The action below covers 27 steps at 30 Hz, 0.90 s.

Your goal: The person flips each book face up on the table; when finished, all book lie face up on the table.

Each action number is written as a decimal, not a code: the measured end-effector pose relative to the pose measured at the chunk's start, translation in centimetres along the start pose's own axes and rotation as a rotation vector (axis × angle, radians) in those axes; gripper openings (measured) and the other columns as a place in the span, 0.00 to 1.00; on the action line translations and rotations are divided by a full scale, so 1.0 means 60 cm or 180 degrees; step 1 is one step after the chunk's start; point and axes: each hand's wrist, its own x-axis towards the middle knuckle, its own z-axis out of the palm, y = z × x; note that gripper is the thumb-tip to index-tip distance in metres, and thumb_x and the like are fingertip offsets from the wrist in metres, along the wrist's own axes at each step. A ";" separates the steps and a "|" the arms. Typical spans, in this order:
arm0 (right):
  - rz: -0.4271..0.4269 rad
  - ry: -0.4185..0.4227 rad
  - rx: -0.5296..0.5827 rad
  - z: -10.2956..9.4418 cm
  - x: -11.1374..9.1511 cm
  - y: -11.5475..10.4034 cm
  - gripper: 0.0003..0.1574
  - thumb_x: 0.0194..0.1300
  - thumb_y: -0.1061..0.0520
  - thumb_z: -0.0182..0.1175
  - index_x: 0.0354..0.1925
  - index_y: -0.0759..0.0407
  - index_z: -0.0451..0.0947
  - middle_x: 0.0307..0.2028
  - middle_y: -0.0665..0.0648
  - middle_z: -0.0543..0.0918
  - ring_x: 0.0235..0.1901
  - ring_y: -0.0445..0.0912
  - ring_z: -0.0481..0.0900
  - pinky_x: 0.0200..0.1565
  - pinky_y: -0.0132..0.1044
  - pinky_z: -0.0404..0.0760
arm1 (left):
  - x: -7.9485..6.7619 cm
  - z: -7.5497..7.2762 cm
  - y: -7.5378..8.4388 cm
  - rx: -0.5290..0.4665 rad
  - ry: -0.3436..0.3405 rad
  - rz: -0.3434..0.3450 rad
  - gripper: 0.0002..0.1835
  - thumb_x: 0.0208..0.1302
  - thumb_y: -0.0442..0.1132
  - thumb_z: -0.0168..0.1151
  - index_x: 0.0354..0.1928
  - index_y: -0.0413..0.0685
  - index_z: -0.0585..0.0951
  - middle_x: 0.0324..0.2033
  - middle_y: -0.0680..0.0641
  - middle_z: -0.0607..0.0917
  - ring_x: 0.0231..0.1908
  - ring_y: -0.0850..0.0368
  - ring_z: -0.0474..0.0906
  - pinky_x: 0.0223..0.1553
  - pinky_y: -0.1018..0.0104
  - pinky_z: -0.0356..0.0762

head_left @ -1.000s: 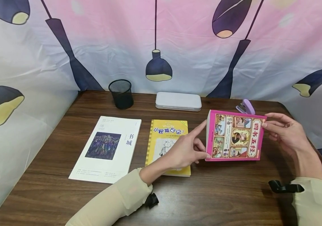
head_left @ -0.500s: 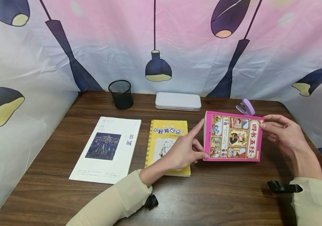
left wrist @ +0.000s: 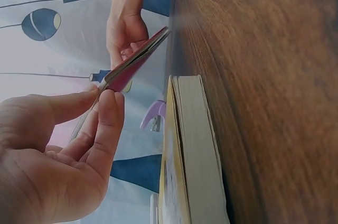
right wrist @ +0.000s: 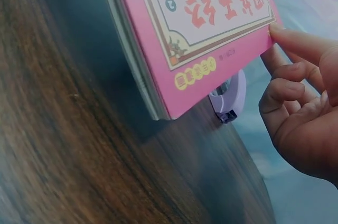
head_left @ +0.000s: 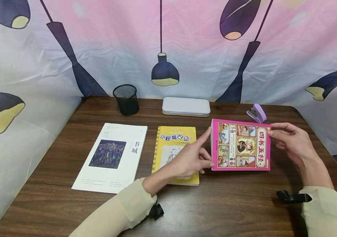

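Observation:
A pink comic book [head_left: 242, 144] with cartoon panels on its cover is held between both hands, right of the yellow book [head_left: 162, 154]. My left hand [head_left: 189, 159] pinches its left edge, index finger stretched up along that side. At the upper right corner, my right hand [head_left: 295, 141] pinches it between thumb and fingers. From the left wrist, the pink book [left wrist: 138, 57] looks tilted and raised above the table, while the yellow book [left wrist: 195, 150] lies flat. The right wrist view shows the pink cover [right wrist: 211, 34] close up, with a shadow beneath.
A white magazine [head_left: 135, 131] lies on the left of the wooden table [head_left: 215, 207]. Along the back stand a black mesh pen holder [head_left: 127, 102], a white flat case [head_left: 186, 106] and a purple stapler [head_left: 258, 113]. A patterned curtain [head_left: 121, 49] hangs behind.
The pink book has shifted slightly left and its top edge has come down a little. The right hand has moved left with it; the left hand has shifted only slightly.

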 end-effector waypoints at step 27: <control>0.0592 -0.0863 -0.1769 -0.010 0.008 0.028 0.36 0.76 0.59 0.63 0.73 0.28 0.72 0.38 0.45 0.92 0.21 0.41 0.67 0.22 0.35 0.66 | -0.020 -0.026 -0.036 -0.0351 -0.0065 -0.0528 0.58 0.67 0.28 0.71 0.87 0.54 0.42 0.30 0.43 0.92 0.24 0.55 0.85 0.31 0.62 0.88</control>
